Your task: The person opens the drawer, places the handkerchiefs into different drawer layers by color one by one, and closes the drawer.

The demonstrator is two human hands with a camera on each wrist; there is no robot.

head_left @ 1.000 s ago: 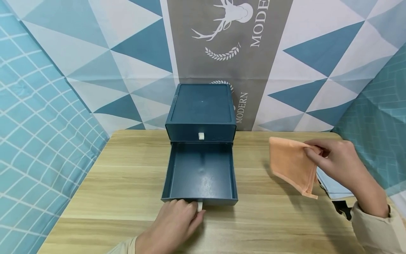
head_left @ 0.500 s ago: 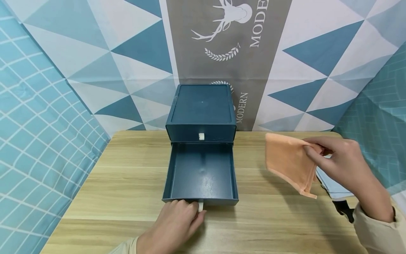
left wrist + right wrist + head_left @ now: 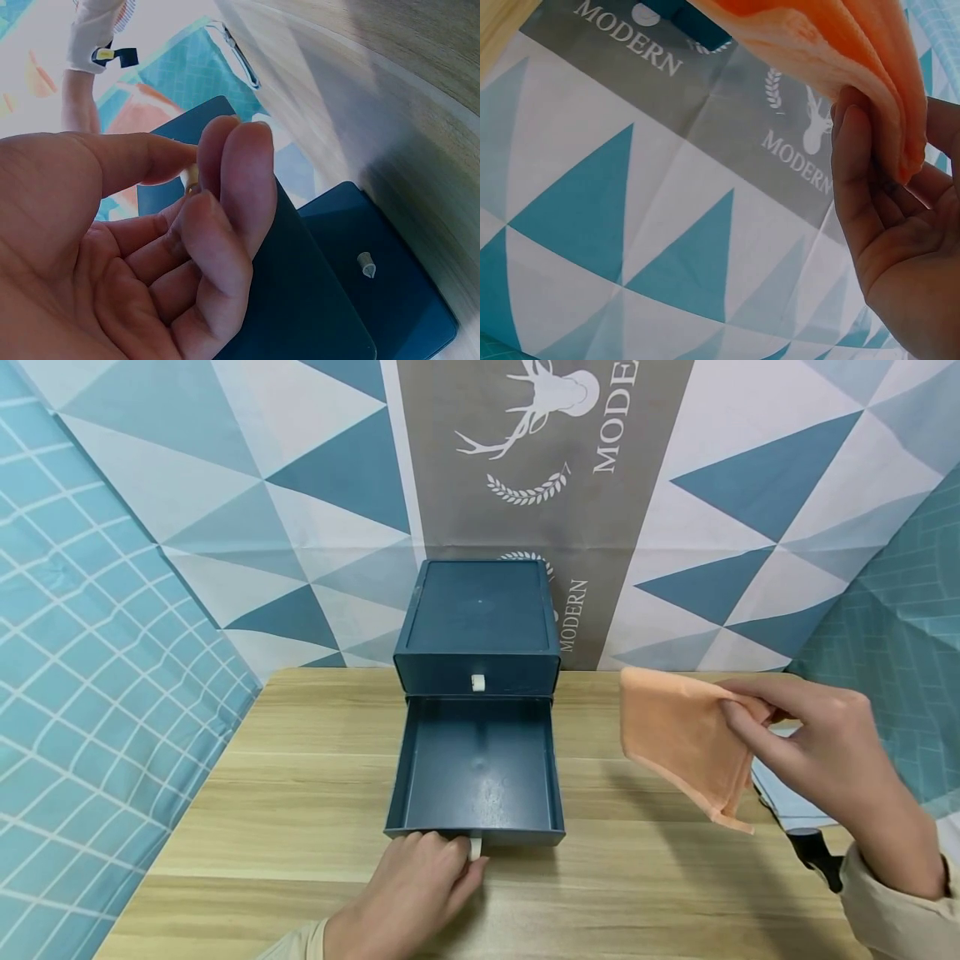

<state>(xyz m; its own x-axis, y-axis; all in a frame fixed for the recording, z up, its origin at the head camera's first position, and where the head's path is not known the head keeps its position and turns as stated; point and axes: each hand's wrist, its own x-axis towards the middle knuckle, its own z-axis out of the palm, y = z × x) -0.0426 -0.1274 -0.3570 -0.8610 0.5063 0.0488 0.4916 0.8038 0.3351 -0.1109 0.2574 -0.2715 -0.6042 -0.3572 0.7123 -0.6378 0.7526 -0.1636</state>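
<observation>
A dark blue two-drawer box (image 3: 480,610) stands against the back wall, its lower drawer (image 3: 480,768) pulled out with a bare floor showing. My left hand (image 3: 408,885) pinches the small white knob (image 3: 475,849) on that drawer's front; in the left wrist view the thumb and fingers meet around the knob (image 3: 190,177). Off to the right, my right hand (image 3: 817,752) pinches a folded orange cloth (image 3: 682,739) by its right corner, held up above the table. The right wrist view shows the cloth (image 3: 840,60) between thumb and fingertips.
Partly behind my right hand, light blue folded cloth (image 3: 795,797) lies at the table's right side. A black strap-like piece (image 3: 816,856) shows beside my right sleeve. The upper drawer's white knob (image 3: 477,682) sticks out above the lower drawer. Patterned sheets line the wall.
My right hand has shifted slightly up and to the right, and the orange cloth's left edge has risen and swung left. My left hand stays on the knob, the drawer unmoved.
</observation>
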